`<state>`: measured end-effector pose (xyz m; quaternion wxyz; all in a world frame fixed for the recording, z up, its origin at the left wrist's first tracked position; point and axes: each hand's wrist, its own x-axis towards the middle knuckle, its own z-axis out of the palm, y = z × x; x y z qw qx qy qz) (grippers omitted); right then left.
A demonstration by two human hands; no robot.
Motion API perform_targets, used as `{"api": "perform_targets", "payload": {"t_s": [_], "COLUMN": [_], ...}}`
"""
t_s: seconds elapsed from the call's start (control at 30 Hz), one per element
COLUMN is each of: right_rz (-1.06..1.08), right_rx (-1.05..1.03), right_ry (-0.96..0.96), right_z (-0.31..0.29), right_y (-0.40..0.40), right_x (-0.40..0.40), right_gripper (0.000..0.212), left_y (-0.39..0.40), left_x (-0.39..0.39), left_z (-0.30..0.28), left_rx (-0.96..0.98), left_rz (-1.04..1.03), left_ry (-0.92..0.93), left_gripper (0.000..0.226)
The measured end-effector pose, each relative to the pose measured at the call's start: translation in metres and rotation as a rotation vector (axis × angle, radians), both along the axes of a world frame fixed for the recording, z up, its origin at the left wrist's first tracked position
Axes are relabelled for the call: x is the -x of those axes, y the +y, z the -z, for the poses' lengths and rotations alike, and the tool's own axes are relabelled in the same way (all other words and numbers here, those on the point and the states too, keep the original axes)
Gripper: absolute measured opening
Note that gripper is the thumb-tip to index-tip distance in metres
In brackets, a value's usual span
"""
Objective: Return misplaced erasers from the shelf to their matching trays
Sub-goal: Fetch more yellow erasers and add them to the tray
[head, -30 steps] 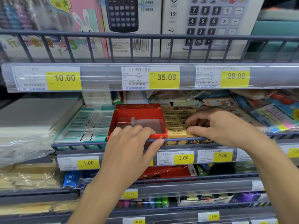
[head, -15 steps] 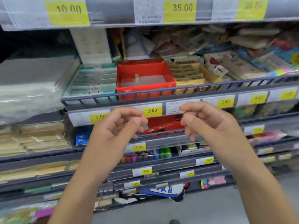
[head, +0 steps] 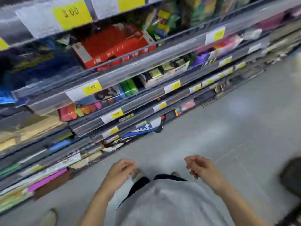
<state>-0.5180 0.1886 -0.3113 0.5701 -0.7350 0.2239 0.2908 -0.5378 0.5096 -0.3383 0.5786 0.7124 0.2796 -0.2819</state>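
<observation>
Below the shelves, over grey floor (head: 228, 128): both hands low, in front of the torso. Head view, the only one, heavily blurred.

Left hand (head: 120, 170): fingers loosely curled, nothing visible in them. Right hand (head: 200, 167): the same, fingers hanging curled, no item seen. Hands apart, not touching each other or any shelf. Blur too strong to rule out something very small in a palm; cannot tell beyond that.

Erasers: none can be made out here. A red tray (head: 114, 46) sits on an upper shelf behind the wire rail, well above and away from both hands. Its contents are smeared; cannot tell what lies in it. Whether it is an eraser tray is a guess from its shape only.

Step in hand, as judged: between placements, looking for the next misplaced eraser. To do it well, steady the head first so labels and packs read clearly. Scan one shelf row at a time, left to right. Match wrapper colour and print to a tray before lifting anything. Pick with a thumb-and-finger pinch from above the rail. Risk: knocking neighbouring packs through the rail gaps.

Surface and room: tiered shop shelves (head: 146, 98) run diagonally across the frame, each edged with clear strips. Yellow price tags (head: 73, 13) on the strips. Bright packs, highlighter-like colours, paper stacks on lower tiers. A shoe (head: 146, 128) shows at the shelf foot. A dark round object (head: 291, 175) at the right edge, unidentified.
</observation>
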Motion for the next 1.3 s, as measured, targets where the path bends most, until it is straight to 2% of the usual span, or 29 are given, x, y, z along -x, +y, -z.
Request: {"api": "perform_targets", "payload": {"t_s": [0.17,0.33,0.4,0.5,0.67,0.8,0.97,1.3], "right_rz": [0.087,0.197,0.22,0.264,0.368,0.421,0.486,0.627], "right_rx": [0.092,0.078,0.065,0.048,0.017,0.015,0.035,0.113], "right_ry": [0.117,0.176,0.173,0.122,-0.009,-0.087,-0.052,0.038], "right_z": [0.034,0.041,0.041,0.035,0.016,0.012,0.017,0.009], "right_y": [-0.072,-0.135,-0.157,-0.187,-0.232,-0.266,-0.308,-0.401], "right_x": [0.068,0.108,0.11,0.097,0.054,0.019,-0.014,-0.071], "right_gripper": [0.019,0.019,0.018,0.015,0.011,0.012,0.013,0.017], "left_y": [-0.051,-0.12,-0.147,-0.179,-0.216,-0.252,-0.304,-0.44], "left_x": [0.008,0.002,-0.003,-0.014,-0.037,-0.072,-0.14,-0.312], "left_z": [0.011,0.011,0.011,0.01,0.016,0.023,0.04,0.009], "left_rx": [-0.031,-0.026,-0.034,-0.048,-0.044,-0.048,-0.019,0.033], "left_rz": [0.149,0.24,0.277,0.321,0.391,0.445,0.516,0.607], "left_ry": [0.074,0.094,0.077,0.054,0.064,0.065,0.057,-0.058], "left_gripper": [0.008,0.01,0.018,0.04,0.02,0.043,0.016,0.012]}}
